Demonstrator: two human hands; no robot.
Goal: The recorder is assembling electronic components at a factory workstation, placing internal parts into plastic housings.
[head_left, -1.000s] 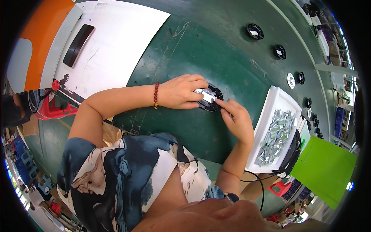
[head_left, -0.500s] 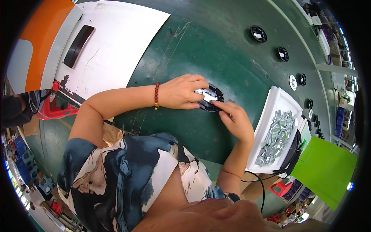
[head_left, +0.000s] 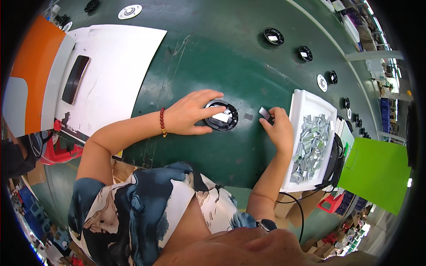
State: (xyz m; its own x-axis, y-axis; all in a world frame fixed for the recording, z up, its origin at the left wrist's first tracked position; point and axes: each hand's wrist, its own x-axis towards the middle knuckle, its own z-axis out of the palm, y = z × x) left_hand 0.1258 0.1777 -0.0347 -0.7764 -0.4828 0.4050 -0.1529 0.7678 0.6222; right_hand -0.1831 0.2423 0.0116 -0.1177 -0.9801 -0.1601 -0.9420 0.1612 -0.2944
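Observation:
A round black part (head_left: 234, 119) lies on the green tabletop in front of me, with a white rectangular label across its middle. Over its left side spreads my left hand (head_left: 188, 113), fingers apart; one fingertip touches the label, and the thumb reaches toward the near rim. To the right of the part and apart from it, my right hand (head_left: 280, 128) pinches a small silver metal piece (head_left: 264, 113) between thumb and fingers. A white tray (head_left: 293, 99) just beyond that hand holds many similar silver pieces (head_left: 314, 142).
Farther back stand several round black parts (head_left: 274, 36) and white discs (head_left: 322, 83). At left, a white sheet (head_left: 120, 53) carries a dark oblong object (head_left: 76, 80) beside an orange and white machine (head_left: 37, 66). A green panel (head_left: 375, 173) and black cables (head_left: 339, 164) flank the tray.
My right hand has drawn back from the black part toward the tray, and a silver piece now shows in its fingers. My left hand's fingers have spread wider. The view has shifted.

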